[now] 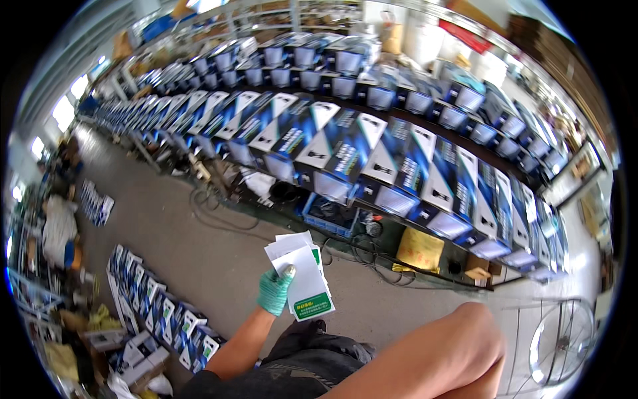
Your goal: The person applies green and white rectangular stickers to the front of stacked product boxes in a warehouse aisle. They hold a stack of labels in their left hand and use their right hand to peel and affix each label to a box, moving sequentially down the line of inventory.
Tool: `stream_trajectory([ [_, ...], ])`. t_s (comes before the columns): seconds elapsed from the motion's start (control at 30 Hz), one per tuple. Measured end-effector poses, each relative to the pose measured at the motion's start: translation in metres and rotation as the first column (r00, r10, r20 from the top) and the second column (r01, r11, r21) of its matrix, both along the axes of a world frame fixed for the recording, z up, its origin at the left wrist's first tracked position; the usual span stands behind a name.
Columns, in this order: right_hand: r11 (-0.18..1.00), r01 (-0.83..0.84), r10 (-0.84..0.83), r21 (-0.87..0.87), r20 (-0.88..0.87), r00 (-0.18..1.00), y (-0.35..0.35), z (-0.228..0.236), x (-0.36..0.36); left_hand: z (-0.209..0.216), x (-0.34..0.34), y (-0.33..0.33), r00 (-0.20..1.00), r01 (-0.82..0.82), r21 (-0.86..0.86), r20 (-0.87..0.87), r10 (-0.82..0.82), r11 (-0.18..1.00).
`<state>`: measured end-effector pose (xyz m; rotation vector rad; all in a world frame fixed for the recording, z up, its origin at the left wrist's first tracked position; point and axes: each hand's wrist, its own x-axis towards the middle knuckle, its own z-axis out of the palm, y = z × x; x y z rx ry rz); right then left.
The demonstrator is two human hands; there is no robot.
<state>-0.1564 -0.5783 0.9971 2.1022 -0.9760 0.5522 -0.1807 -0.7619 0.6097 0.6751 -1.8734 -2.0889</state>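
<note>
My left hand (278, 290), in a teal glove with the thumb's tip bare or pale, is closed on a stack of white cards (300, 271). The thumb presses on the top card and the fingers are hidden beneath. The stack is slightly fanned, and the top card carries a green printed band at its lower end. My right arm (425, 352) shows only as a sharply bent elbow at the lower right; the hand itself is out of the picture. Beyond the cards, a long row of blue, black and white boxes (339, 149) stands side by side on a bench.
A second row of boxes (345, 86) runs behind the first. Under the bench are a blue crate (330, 216), loose cables (372, 256) and a yellow bundle (420, 250). More boxes (159, 306) line the floor at left. A spoked wheel (563, 342) stands at lower right.
</note>
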Motion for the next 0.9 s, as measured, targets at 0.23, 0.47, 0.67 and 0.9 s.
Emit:
stream_trajectory([
  [0.23, 0.689, -0.109, -0.003, 0.716, 0.153, 0.988, -0.021, 0.012, -0.127, -0.016, 0.027, -0.075, 0.956, -0.285, -0.072, 0.053, 0.289, 0.956],
  [0.47, 0.504, -0.129, 0.046, 0.854, 0.122, 0.991, -0.051, 0.026, -0.224, 0.011, 0.044, -0.126, 0.789, -0.614, 0.047, -0.002, 0.615, 0.788],
  [0.67, 0.178, -0.553, -0.145, 0.814, 0.578, 0.803, -0.117, -0.078, -0.35, 0.038, 0.05, -0.159, 0.585, -0.811, -0.015, 0.009, 0.811, 0.585],
  [0.9, 0.32, -0.557, -0.665, 0.767, 0.6, 0.444, -0.343, -0.265, -0.28, 0.049, 0.065, -0.269, 0.43, -0.898, 0.028, -0.152, 0.89, 0.438],
])
